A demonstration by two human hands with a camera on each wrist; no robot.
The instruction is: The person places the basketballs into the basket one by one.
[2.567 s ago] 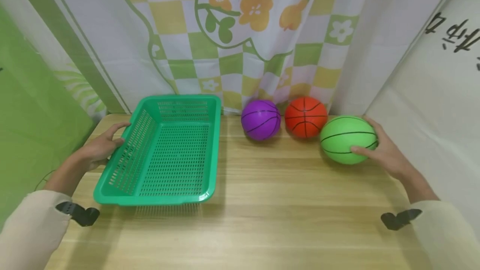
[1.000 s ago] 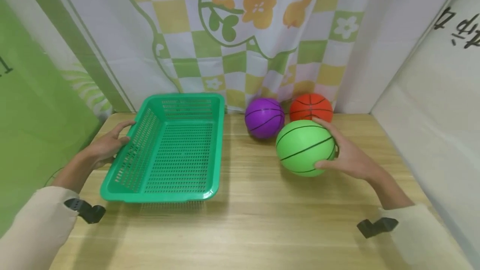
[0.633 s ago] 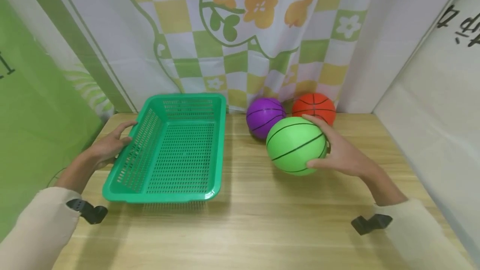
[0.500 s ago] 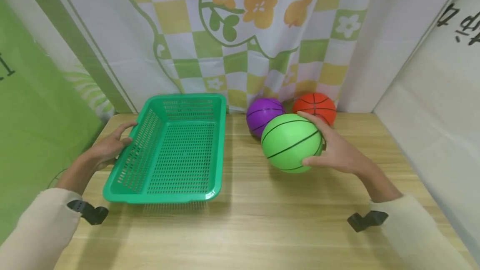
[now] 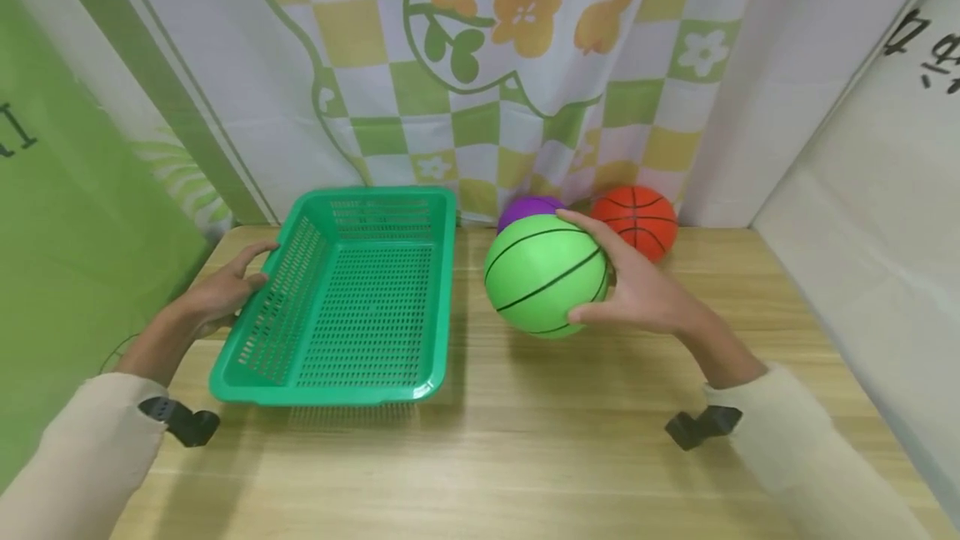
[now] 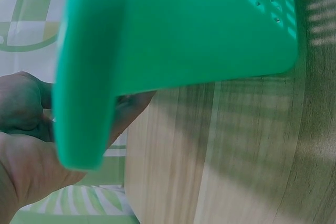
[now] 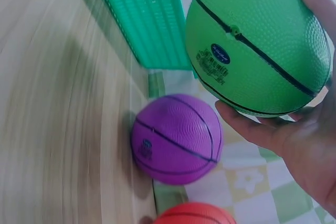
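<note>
My right hand [image 5: 645, 294] grips a green toy basketball [image 5: 536, 277] from its right side, thumb in front and fingers behind. The right wrist view has this ball held up off the table, with printed marks on its skin. A green plastic basket [image 5: 330, 396], rectangular with slotted walls, stands at left with nothing in it. At its left rim my left hand [image 5: 221, 294] holds on, some of its fingers hidden behind the rim in the left wrist view. Mostly covered by the green ball in the head view, a purple ball [image 5: 528, 208] sits at the back; a red ball [image 5: 641, 219] is right of it.
The wooden table [image 5: 525, 457] ends at the back against a checked curtain [image 5: 420, 90]. A green cloth wall [image 5: 75, 232] rises at left. On the right stands a white wall [image 5: 877, 215] bearing black writing.
From the far right, my right hand has carried the green ball leftward, past the red ball and in front of the purple one. My left hand has stayed at the basket's rim.
</note>
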